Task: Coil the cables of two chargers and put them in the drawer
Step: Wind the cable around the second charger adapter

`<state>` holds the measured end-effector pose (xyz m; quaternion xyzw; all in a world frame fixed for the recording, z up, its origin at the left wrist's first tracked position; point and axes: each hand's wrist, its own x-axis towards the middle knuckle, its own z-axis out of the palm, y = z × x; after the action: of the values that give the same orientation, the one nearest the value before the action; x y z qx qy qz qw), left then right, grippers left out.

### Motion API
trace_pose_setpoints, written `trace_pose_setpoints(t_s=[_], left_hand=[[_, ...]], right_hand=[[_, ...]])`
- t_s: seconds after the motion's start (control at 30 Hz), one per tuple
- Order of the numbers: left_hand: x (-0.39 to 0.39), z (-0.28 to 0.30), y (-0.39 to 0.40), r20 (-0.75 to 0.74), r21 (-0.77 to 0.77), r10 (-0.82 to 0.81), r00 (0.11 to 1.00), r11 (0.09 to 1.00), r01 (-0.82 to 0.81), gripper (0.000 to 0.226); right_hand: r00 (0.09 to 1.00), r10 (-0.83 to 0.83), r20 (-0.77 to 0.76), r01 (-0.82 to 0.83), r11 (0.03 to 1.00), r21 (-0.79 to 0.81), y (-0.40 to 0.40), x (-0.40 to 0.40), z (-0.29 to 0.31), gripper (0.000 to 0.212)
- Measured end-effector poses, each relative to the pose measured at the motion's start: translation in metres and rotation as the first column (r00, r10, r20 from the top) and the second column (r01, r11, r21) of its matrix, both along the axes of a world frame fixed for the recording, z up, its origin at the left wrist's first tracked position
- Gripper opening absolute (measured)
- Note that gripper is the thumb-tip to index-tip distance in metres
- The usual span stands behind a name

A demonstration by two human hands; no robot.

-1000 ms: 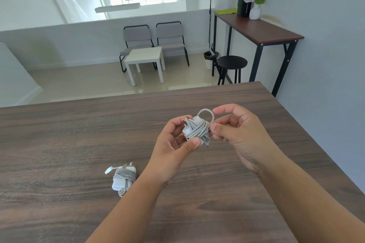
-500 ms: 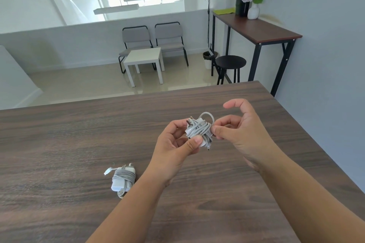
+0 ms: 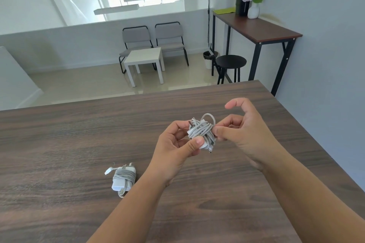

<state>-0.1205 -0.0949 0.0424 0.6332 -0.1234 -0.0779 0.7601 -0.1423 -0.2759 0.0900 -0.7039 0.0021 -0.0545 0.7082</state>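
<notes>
A white charger (image 3: pixel 201 131) with its grey cable wound around it is held above the dark wooden table (image 3: pixel 59 134). My left hand (image 3: pixel 175 146) grips it from the left, thumb across its lower front. My right hand (image 3: pixel 243 130) pinches the wound cable at the charger's right side with thumb and a finger; the index finger is raised and curled above. A small cable loop sticks up at the top. A second white charger (image 3: pixel 124 179), its cable wrapped around it, lies on the table to the lower left, clear of both hands. No drawer is in view.
The table's far edge and right corner (image 3: pixel 258 83) are close behind my hands. Beyond it are a white side table (image 3: pixel 145 59), two grey chairs, a black stool (image 3: pixel 230 62) and a tall narrow desk (image 3: pixel 256 27) along the right wall.
The charger has turned slightly in my hands and the loop at its top has shrunk. My right index finger has lifted away from the bundle. The charger on the table has not moved.
</notes>
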Motion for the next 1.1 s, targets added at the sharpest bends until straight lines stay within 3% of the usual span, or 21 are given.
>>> trace_pose_setpoints(t_s=[0.13,0.3,0.6,0.77,0.9,0.97,1.1], left_hand=[[-0.001,0.001,-0.001,0.004,0.003,0.006,1.0,1.0,-0.006,0.044],[-0.001,-0.001,-0.003,0.011,0.007,0.046,0.999,0.999,-0.046,0.032],[-0.004,-0.002,-0.003,0.007,0.065,0.018,1.0,0.998,-0.019,0.039],[-0.003,-0.001,-0.004,0.02,0.123,0.02,1.0,0.992,-0.022,0.038],[-0.004,0.001,-0.005,0.012,0.108,0.055,0.998,0.993,-0.056,0.041],[-0.006,0.001,-0.007,-0.004,0.077,0.081,0.997,0.994,-0.08,0.043],[-0.006,0.004,-0.008,-0.044,0.039,0.118,0.992,0.992,-0.116,0.049]], right_hand=[[0.999,-0.024,-0.021,0.027,0.987,0.157,0.002,-0.002,-0.008,0.039],[0.997,-0.04,0.07,0.037,0.998,0.048,0.004,-0.009,-0.013,0.016],[0.989,0.118,-0.09,-0.104,0.983,0.15,-0.005,0.0,-0.016,0.042],[0.995,0.061,-0.073,-0.064,0.998,-0.03,-0.004,-0.001,-0.016,0.042],[0.991,-0.123,0.061,0.136,0.936,-0.324,0.005,-0.007,-0.016,0.038],[0.98,-0.162,0.115,0.192,0.918,-0.347,0.011,-0.01,-0.016,0.032],[0.982,-0.136,0.132,0.165,0.958,-0.236,0.011,-0.01,-0.02,0.021]])
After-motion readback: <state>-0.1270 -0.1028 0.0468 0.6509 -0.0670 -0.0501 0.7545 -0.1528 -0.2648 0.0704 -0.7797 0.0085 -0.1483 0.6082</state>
